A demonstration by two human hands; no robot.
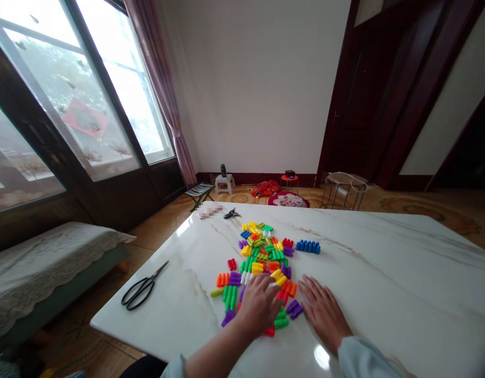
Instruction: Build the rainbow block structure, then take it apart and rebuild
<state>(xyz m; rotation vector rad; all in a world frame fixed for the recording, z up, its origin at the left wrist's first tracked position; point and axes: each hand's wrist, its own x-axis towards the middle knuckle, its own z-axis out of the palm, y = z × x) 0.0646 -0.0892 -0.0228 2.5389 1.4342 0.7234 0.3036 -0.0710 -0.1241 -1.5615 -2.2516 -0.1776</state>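
Note:
A heap of small plastic building blocks [261, 257] in many colours lies spread on a white marble table [384, 278]. My left hand [258, 304] rests palm down on the near end of the heap, fingers spread over several pieces. My right hand [323, 310] lies flat on the table beside the heap, fingers stretched out, its fingertips close to purple and orange pieces. A blue block [308, 246] sits apart at the heap's right.
Black scissors [143, 287] lie near the table's left edge. A small dark tool [231, 213] rests at the far edge. A bed [37, 268] stands left of the table. Stools [343, 188] and a red bag [266, 188] sit on the floor beyond.

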